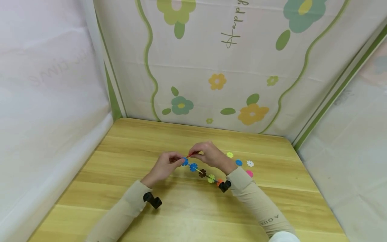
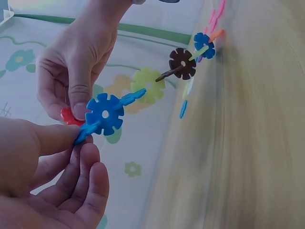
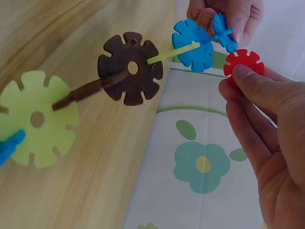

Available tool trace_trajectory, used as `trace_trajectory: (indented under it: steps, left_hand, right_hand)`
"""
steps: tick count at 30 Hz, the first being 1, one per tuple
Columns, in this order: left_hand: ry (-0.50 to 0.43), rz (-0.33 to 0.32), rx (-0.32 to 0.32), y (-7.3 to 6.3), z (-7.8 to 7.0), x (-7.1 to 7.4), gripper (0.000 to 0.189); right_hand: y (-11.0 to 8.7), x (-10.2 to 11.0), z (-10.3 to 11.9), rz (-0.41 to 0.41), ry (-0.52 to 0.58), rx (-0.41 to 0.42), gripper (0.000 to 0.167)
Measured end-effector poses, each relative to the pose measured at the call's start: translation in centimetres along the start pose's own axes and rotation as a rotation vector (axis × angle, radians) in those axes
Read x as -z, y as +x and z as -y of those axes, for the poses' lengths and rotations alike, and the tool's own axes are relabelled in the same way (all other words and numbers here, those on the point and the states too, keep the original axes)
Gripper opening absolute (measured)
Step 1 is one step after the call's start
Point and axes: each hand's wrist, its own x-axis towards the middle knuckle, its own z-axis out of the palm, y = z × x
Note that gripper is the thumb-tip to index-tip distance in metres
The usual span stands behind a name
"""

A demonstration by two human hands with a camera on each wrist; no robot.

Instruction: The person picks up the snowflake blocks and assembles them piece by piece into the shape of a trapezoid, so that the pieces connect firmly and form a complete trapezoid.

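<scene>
My left hand [image 1: 163,167] pinches the end blue disc of a chain of slotted plastic snowflake discs, between thumb and fingers. Thumb and fingers of my right hand [image 1: 208,155] grip a red snowflake disc [image 3: 250,61], its edge right at the chain's blue end in the left wrist view. From there the chain runs down to the right through another blue disc [image 1: 193,167], a brown disc [image 3: 112,62], a yellow-green disc [image 3: 52,95] and an orange disc [image 1: 219,181]. Smaller edge-on pieces link them. The right wrist's black camera partly hides the orange end.
Loose discs lie on the wooden table [image 1: 187,215] beyond the right forearm: a yellow disc [image 1: 230,155], a blue disc [image 1: 239,162], a white disc [image 1: 250,163] and a pink disc [image 1: 249,173]. Flower-patterned cloth [image 1: 193,60] walls the table's back.
</scene>
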Motion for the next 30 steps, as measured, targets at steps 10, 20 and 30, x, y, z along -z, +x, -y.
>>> trace_trajectory:
  steps: [10, 20, 30]
  left_hand:
    - [0.024, -0.068, -0.036, -0.2, -0.2, -0.7, 0.015]
    - [0.074, -0.133, -0.020, -0.4, -0.6, -1.1, 0.011]
    - [0.063, -0.169, -0.015, -0.5, -0.9, -1.1, 0.012]
  right_hand:
    - [-0.3, -0.9, -0.1, -0.074, -0.022, 0.104, 0.011]
    - [-0.5, -1.8, 0.0, -0.107, -0.025, 0.146, 0.011]
    - [-0.6, -2.9, -0.4, -0.149, -0.079, 0.227, 0.011]
